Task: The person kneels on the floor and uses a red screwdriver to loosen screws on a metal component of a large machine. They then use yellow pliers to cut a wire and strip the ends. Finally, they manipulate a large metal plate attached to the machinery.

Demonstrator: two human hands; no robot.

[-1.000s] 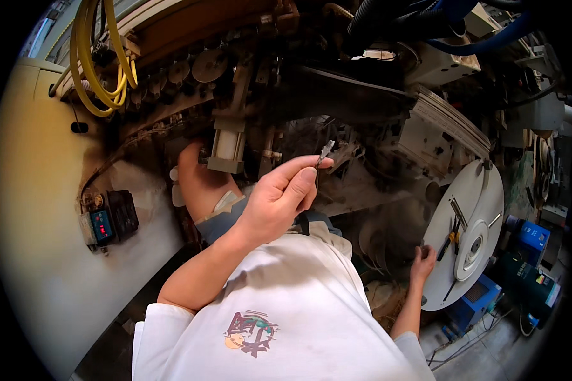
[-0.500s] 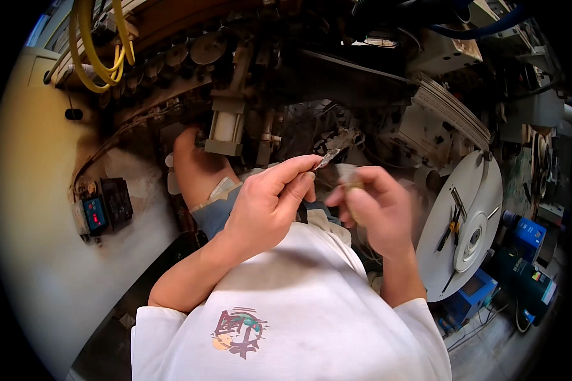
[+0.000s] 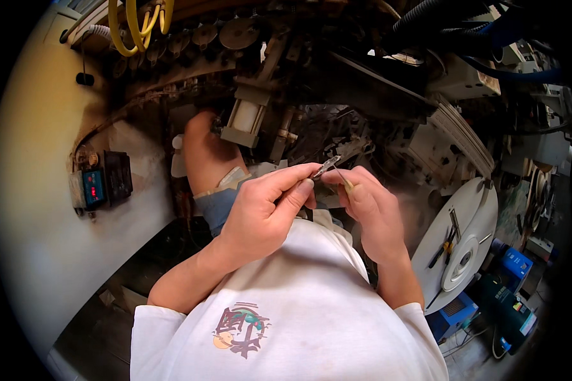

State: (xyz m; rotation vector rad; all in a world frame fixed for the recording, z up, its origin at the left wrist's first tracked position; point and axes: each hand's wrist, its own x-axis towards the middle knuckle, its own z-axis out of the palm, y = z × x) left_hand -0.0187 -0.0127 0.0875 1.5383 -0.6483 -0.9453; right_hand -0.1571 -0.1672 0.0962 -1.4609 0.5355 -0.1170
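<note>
Between the thumb and forefinger of my left hand (image 3: 267,203) is a small, shiny metal piece (image 3: 328,165); its exact kind cannot be made out. My right hand (image 3: 376,213) is closed around a slim tool with a yellowish handle (image 3: 347,183) and a thin pointed shaft. The tool's tip reaches up beside the metal piece; whether it touches is too small to tell. Both hands are close together in front of my white shirt (image 3: 324,298), above my lap.
Dark machinery with a metal cylinder (image 3: 245,114) lies ahead. A large white disc (image 3: 426,273) stands at right, with pliers (image 3: 450,246) on it. Blue boxes (image 3: 454,315) are beyond. At left, a small box with a lit display (image 3: 94,188) sits by a pale panel (image 3: 38,209).
My right hand, blurred before, has come left to the metal piece, and the tool now shows clearly. My left hand keeps its pinch. The view has turned slightly.
</note>
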